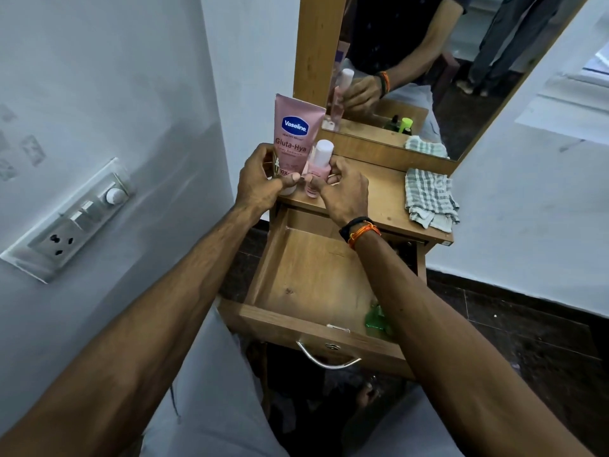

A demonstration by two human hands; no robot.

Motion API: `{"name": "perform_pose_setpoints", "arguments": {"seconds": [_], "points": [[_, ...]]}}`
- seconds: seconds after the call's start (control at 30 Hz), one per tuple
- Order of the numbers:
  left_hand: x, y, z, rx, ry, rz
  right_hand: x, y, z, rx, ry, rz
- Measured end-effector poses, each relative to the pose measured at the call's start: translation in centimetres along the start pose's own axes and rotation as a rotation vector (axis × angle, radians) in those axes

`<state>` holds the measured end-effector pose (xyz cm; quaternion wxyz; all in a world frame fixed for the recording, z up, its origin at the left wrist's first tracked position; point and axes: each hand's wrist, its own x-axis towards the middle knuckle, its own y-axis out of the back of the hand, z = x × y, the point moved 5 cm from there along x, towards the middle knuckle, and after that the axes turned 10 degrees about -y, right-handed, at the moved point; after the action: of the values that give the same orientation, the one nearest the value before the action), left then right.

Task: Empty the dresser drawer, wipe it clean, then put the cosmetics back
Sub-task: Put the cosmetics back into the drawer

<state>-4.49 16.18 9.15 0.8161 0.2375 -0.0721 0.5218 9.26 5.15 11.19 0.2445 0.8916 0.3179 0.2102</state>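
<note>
Both hands gripped cosmetics on the surface point(379, 196), left hand point(260, 179) the pink tube point(296, 133), right hand point(342, 189) the small bottle point(318, 166); lifting upright would probably be safest.

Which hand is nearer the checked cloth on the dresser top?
Right. The right hand holds the small pink bottle, apart from the checked cloth; the left hand is farther, at the Vaseline tube.

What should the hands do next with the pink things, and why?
Probably lower the small pink bottle, pinched by the right hand, into the open drawer. The drawer looks nearly bare, the cloth lies aside, and the left hand already grips the pink tube.
</note>
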Motion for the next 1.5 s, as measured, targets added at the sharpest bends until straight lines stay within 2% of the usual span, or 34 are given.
{"name": "perform_pose_setpoints", "arguments": {"seconds": [0.23, 0.4, 0.5, 0.73, 0.93, 1.13, 1.37, 1.5], "points": [[-1.1, 1.0, 1.7, -0.015, -0.029, -0.015, -1.5, 3.8, 0.5, -0.014, 0.100, -0.046], [-4.5, 1.5, 3.8, 0.014, -0.096, -0.232, -3.9, 6.3, 2.3, -0.082, 0.152, -0.138], [-7.0, 1.0, 3.8, 0.042, -0.087, -0.385, -5.8, 7.4, 4.1, -0.136, 0.112, -0.243], [-10.0, -0.3, 3.2, 0.069, -0.026, -0.527, -9.5, 7.3, 7.6, -0.322, 0.034, -0.559], [-9.8, -0.4, 3.4, 0.095, 0.002, -0.520, -11.6, 5.2, 8.1, -0.482, 0.098, -0.708], [-10.2, -0.8, 2.8, 0.155, 0.041, -0.601, -12.8, 2.7, 9.2, -0.639, 0.125, -0.821], [-10.1, -1.0, 2.2, 0.198, 0.072, -0.567, -12.2, 2.0, 9.5, -0.647, 0.059, -0.859], [-10.1, -1.0, 2.0, 0.196, 0.075, -0.554, -11.3, 2.6, 9.3, -0.636, 0.018, -0.791]]}}
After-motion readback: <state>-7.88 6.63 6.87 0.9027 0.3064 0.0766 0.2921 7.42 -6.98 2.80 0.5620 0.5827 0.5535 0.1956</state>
